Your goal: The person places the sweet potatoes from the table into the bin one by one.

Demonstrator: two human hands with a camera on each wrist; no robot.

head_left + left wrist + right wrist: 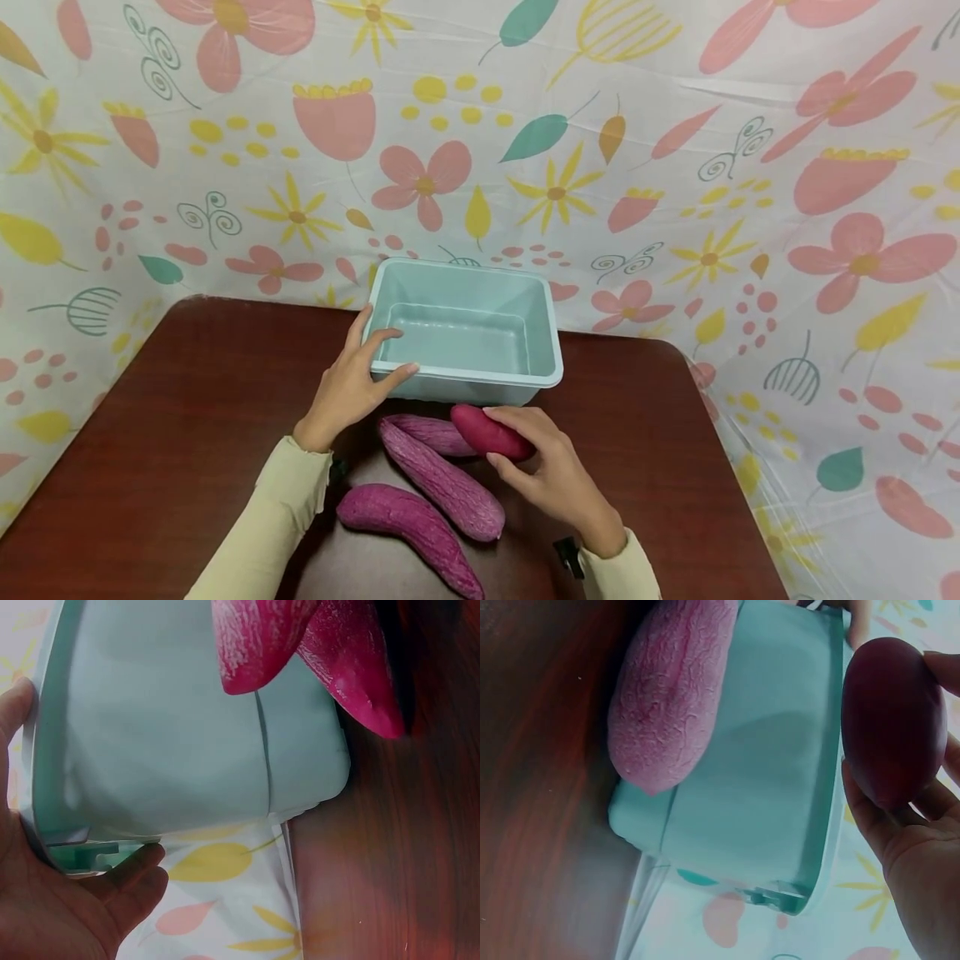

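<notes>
A pale blue-green plastic tub (542,333) stands empty at the back of the brown table. My left hand (390,354) grips its near left corner, thumb over the rim and fingers along the outside; the left wrist view shows the left hand (45,900) under the tub's (165,735) rim. My right hand (517,442) holds a smooth dark red sweet potato (483,429) just in front of the tub's near wall; in the right wrist view that dark red sweet potato (891,712) is at rim height beside the tub (765,765).
Three rough purple sweet potatoes lie on the table (150,433) between my arms: one (431,433) against the tub, a long one (442,482) in the middle, one (412,529) nearest me. A floral cloth (675,167) hangs behind and to the right.
</notes>
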